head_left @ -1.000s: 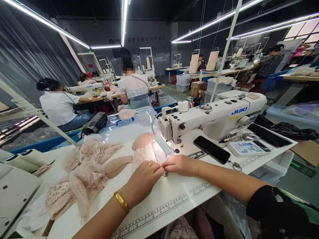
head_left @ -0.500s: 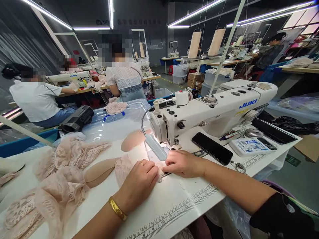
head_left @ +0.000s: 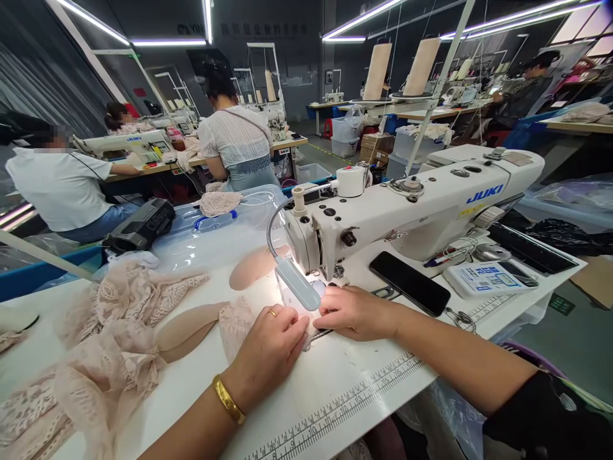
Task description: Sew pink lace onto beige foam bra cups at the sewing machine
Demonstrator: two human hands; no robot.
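Left hand (head_left: 272, 348) lies palm down with the fingers loosely bent, pressing on the edge of the pale pink lace piece (head_left: 235, 322), not clasped round it. Lace runs out left from under the fingers, joined to a beige moulded foam cup (head_left: 184, 332).

Right hand (head_left: 352, 313) is palm down just right of the left hand, nearly touching it, at the needle end of the white JUKI sewing machine (head_left: 412, 211). Its fingertips are hidden behind the lit gooseneck lamp head (head_left: 297, 284), so can't tell if it pinches anything. A thin dark tool (head_left: 318, 333) pokes out under it.

Surface is a white worktable (head_left: 335, 377) with a printed ruler strip (head_left: 345, 404) along the near edge. Loose heap of pink lace garments (head_left: 119, 319) at left, well apart from the hands. Black smartphone (head_left: 409, 283) and white control box (head_left: 483, 280) lie right of the machine head.

Room is a dark workshop with ceiling light strips. Other people sit at machines behind, one in a striped top (head_left: 237, 144), one in a white shirt (head_left: 57, 188).
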